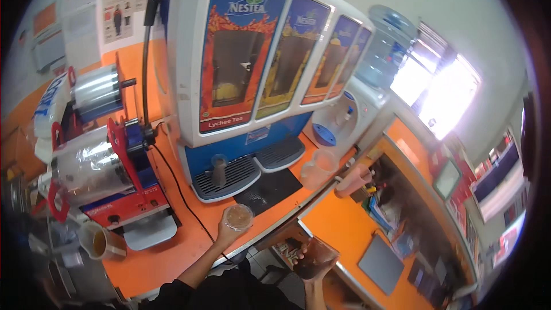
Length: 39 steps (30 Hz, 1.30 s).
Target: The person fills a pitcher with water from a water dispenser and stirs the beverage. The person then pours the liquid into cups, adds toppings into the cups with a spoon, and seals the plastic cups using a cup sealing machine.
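Low in the middle, my left hand (226,235) is wrapped round a clear plastic cup (239,217) of light brown drink, over the orange counter's front edge. To its right, past that edge, my right hand (313,274) grips a see-through container (319,254) of dark reddish-brown drink, which looks tilted; its exact shape is partly hidden by my fingers. Behind the left cup lies a black mat (268,190). On the drip tray (227,179) of a tall drink dispenser (186,80) stands a clear, narrow tumbler (219,170).
A red cup-sealing machine (115,172) stands at left, a cable trailing across the orange counter (189,227). Near it is a plastic jug (102,242) of brown liquid. Clear pitchers (319,167) and a water dispenser (344,120) are at right. A grey flat panel (380,264) lies on another orange table.
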Each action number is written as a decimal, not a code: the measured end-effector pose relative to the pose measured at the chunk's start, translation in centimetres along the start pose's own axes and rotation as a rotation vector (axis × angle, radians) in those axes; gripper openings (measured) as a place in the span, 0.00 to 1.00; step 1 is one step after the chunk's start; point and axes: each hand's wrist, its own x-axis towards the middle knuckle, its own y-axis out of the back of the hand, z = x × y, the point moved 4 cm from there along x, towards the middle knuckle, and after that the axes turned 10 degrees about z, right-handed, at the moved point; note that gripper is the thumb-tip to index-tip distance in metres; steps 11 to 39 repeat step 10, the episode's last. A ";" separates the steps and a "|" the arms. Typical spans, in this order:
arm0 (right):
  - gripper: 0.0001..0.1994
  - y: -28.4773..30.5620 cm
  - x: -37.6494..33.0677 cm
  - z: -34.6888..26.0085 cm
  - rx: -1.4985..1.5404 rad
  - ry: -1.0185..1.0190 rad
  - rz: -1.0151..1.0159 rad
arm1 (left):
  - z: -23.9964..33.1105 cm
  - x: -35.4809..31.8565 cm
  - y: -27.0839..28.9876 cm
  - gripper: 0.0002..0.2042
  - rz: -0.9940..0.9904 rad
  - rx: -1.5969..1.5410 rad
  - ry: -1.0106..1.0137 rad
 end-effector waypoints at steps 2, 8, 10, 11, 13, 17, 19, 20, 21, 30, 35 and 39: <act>0.48 1.3 -2.8 0.8 0.058 0.059 0.023 | 0.9 -0.9 0.4 0.38 -0.042 -0.067 0.002; 0.43 2.5 -11.6 2.8 0.677 0.073 -0.192 | 4.6 -8.4 1.4 0.38 -0.633 -0.509 0.596; 0.45 3.1 -13.8 3.2 0.926 0.093 -0.191 | 2.6 -11.2 0.5 0.38 -0.811 -0.674 0.762; 0.45 3.1 -13.8 3.2 0.926 0.093 -0.191 | 2.6 -11.2 0.5 0.38 -0.811 -0.674 0.762; 0.45 3.1 -13.8 3.2 0.926 0.093 -0.191 | 2.6 -11.2 0.5 0.38 -0.811 -0.674 0.762; 0.45 3.1 -13.8 3.2 0.926 0.093 -0.191 | 2.6 -11.2 0.5 0.38 -0.811 -0.674 0.762; 0.45 3.1 -13.8 3.2 0.926 0.093 -0.191 | 2.6 -11.2 0.5 0.38 -0.811 -0.674 0.762; 0.45 3.1 -13.8 3.2 0.926 0.093 -0.191 | 2.6 -11.2 0.5 0.38 -0.811 -0.674 0.762; 0.45 3.1 -13.8 3.2 0.926 0.093 -0.191 | 2.6 -11.2 0.5 0.38 -0.811 -0.674 0.762; 0.45 3.1 -13.8 3.2 0.926 0.093 -0.191 | 2.6 -11.2 0.5 0.38 -0.811 -0.674 0.762; 0.45 3.1 -13.8 3.2 0.926 0.093 -0.191 | 2.6 -11.2 0.5 0.38 -0.811 -0.674 0.762; 0.45 3.1 -13.8 3.2 0.926 0.093 -0.191 | 2.6 -11.2 0.5 0.38 -0.811 -0.674 0.762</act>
